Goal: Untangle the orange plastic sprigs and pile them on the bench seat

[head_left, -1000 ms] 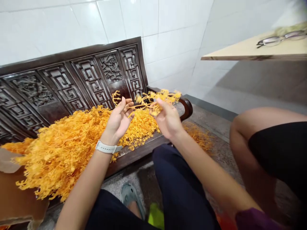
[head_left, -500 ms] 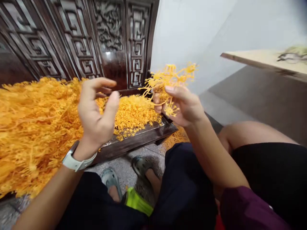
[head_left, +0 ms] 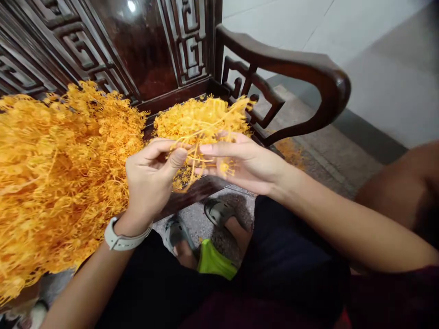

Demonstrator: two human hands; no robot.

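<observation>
A thin orange plastic sprig (head_left: 202, 137) with branching tips hangs between my two hands above the front edge of a dark carved wooden bench (head_left: 192, 68). My right hand (head_left: 245, 162) holds the sprig from the right, fingers stretched leftward around its stems. The fingers of my left hand (head_left: 151, 176), with a white watch on the wrist, are pinched on the sprig's stems at its left side. A big heap of orange sprigs (head_left: 58, 169) fills the bench seat to the left. A smaller pile of orange bits (head_left: 202, 116) lies on the seat just behind my hands.
The bench's curved armrest (head_left: 308, 68) rises at the right. More orange bits (head_left: 288, 151) lie on the grey floor past the bench. Below are my dark trousers, grey sandals (head_left: 216, 212) and a green object (head_left: 214, 260). Another person's bare leg (head_left: 411, 187) is at the right.
The view has tilted down and closer to the bench. My left hand, apart and empty before, has come in and pinched the sprig. Both hands have dropped lower over the seat edge.
</observation>
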